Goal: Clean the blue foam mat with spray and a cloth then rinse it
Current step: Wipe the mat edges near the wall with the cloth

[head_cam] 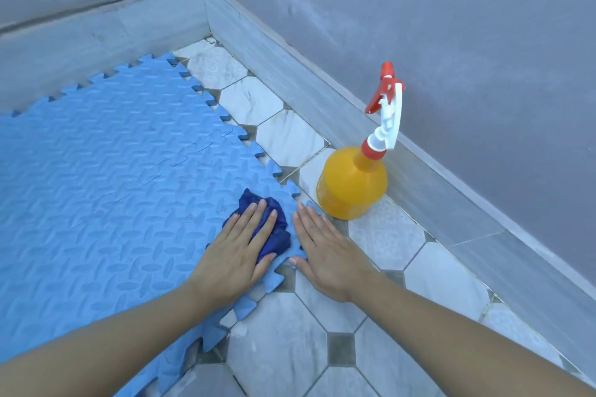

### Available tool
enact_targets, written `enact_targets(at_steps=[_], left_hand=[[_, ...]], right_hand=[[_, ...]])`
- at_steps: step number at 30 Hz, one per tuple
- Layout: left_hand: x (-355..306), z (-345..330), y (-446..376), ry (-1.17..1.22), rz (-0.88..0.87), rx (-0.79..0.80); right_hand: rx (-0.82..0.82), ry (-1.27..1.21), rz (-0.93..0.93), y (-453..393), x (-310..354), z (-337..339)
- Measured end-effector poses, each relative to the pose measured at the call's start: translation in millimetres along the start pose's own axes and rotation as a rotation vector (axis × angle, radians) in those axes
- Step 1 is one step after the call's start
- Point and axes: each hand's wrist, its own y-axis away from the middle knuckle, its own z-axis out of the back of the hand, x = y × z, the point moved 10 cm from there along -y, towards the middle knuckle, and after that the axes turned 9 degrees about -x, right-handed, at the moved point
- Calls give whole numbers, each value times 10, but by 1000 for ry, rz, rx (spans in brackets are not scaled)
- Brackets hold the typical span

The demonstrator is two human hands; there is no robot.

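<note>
The blue foam mat (106, 177), with a raised pattern and jigsaw edges, lies on the tiled floor at left. A crumpled dark blue cloth (277, 229) sits near the mat's right edge. My left hand (238, 251) presses flat on the cloth, fingers together over it. My right hand (325, 251) lies flat beside it, fingers spread over the mat's toothed edge and the floor, holding nothing. A yellow spray bottle (351, 184) with a red and white trigger head stands upright on the tiles just beyond my right hand, apart from it.
White and grey tiled floor (322, 348) runs along the mat's right side. A grey skirting and wall (451, 74) close off the right and the back, meeting in a corner at the top left of centre.
</note>
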Motion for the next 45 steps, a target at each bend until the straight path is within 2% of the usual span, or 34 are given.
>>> enact_targets(at_steps=[6,12,14,16,19,21,24,27,30,34,38,42,45], left_hand=[[341,-115,-879,37,93,-20],[993,-264,-1827,19,267,111],[959,-121,-1822,91,285,24],[735,168,-1646,294,310,-150],[388,610,-1109,585,403,-272],[100,792,-788,721,369,-253],[-479,804,-494,864,179,-172],[-1034,634,-461,916,135,-96],[-1561,408,-501,820,97,6],[-1932,15,-478,383,-51,204],[-1798,-36,-462,250,-133,162],[-1492,7,-400,140,-112,154],[-1285,298,-412,99,-115,57]], right_hand=[[-36,19,9,0,6,-64],[-8,-31,-19,14,-43,-46],[16,-68,-9,13,-34,-31],[27,-120,-19,72,-85,-2],[-84,-99,-53,391,-317,143],[-124,-61,-134,772,-587,156],[-126,-11,-312,1314,-1007,118],[-117,-4,-495,1644,-1311,103],[-175,-45,-603,1737,-1411,186],[-239,-113,-725,1784,-1448,264],[-230,-115,-741,1831,-1414,321],[-181,-96,-704,1795,-1326,371],[-288,-136,-616,1514,-1162,686]])
